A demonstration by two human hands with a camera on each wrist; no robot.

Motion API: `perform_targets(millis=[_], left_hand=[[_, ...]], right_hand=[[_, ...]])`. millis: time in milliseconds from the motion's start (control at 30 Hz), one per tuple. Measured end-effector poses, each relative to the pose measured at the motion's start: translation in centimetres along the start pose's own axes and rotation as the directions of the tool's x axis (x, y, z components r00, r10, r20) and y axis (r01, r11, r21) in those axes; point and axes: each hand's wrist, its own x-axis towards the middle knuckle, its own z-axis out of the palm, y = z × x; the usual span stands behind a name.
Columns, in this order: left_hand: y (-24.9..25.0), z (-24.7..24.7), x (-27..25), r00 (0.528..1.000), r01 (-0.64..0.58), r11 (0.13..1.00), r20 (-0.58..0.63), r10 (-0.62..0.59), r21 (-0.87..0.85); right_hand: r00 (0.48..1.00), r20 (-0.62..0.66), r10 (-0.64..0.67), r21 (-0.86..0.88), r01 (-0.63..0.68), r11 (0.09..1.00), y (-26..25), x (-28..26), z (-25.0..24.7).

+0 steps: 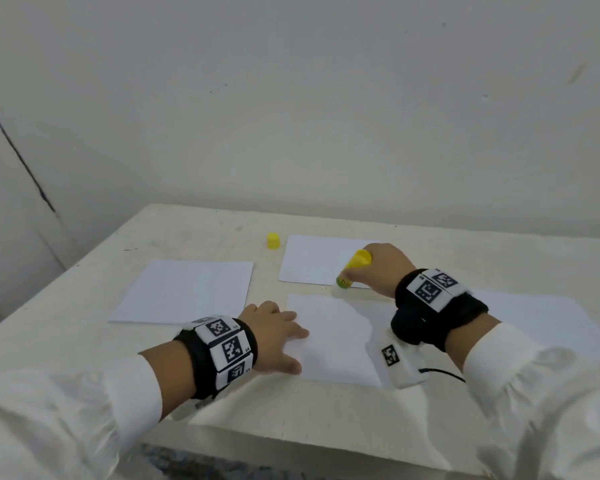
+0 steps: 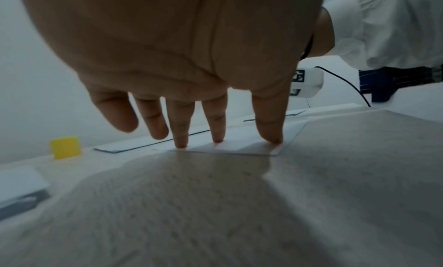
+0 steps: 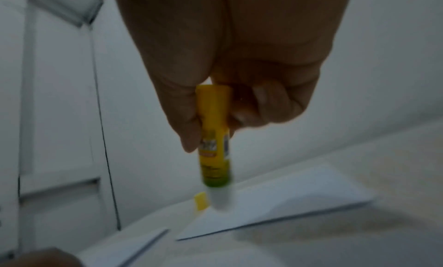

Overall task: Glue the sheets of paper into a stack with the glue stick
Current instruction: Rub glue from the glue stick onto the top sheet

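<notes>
Fingers [image 3: 189, 119] of right hand [image 1: 383, 268] curled round uncapped glue stick [image 1: 352, 270], gripping upper barrel. Long axis tilted: closed end up and right beside the knuckles, white glue tip down and left, at or just above far edge of near sheet [image 1: 333, 337]; contact not resolvable, wrist view blurred. Fingertips [image 2: 217, 138] of left hand [image 1: 274, 336] straight and spread, pressing near sheet's left edge flat to table [image 1: 84, 296]. Near sheet thus lies below and nearward of the tip, between both hands; right hand nearer its far edge. Judgement: coming strokes run nearward along that sheet. Far sheet [image 1: 312, 258] just behind tip. Left sheet [image 1: 184, 289] apart, untouched. Another sheet [image 1: 534, 317] under right wrist. Yellow cap [image 1: 273, 241] upright, far left of far sheet.
</notes>
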Motion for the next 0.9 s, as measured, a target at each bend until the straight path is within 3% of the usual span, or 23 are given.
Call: perform_targets(millis=[100, 467, 667, 900], left_hand=[[-0.2, 0.0, 0.2, 1.0, -0.006, 1.0, 0.015, 0.006, 0.007], [-0.7, -0.2, 0.4, 0.997, -0.01, 0.998, 0.083, 0.005, 0.062], [-0.7, -0.3, 0.7, 0.997, -0.012, 0.998, 0.078, 0.007, 0.065], [-1.0, -0.3, 1.8, 1.0, 0.009, 0.993, 0.021, -0.012, 0.119]], right_hand=[[1.0, -0.016, -0.014, 0.057, 0.015, 0.998, -1.7, 0.6, 2.2], [0.995, 0.066, -0.072, -0.055, 0.076, 0.996, -5.3, 2.4, 6.4], [0.999, 0.048, -0.02, -0.118, 0.026, 0.993, -3.2, 1.9, 5.4], [0.996, -0.042, 0.075, -0.108, -0.079, 0.991, 2.6, -0.1, 2.2]])
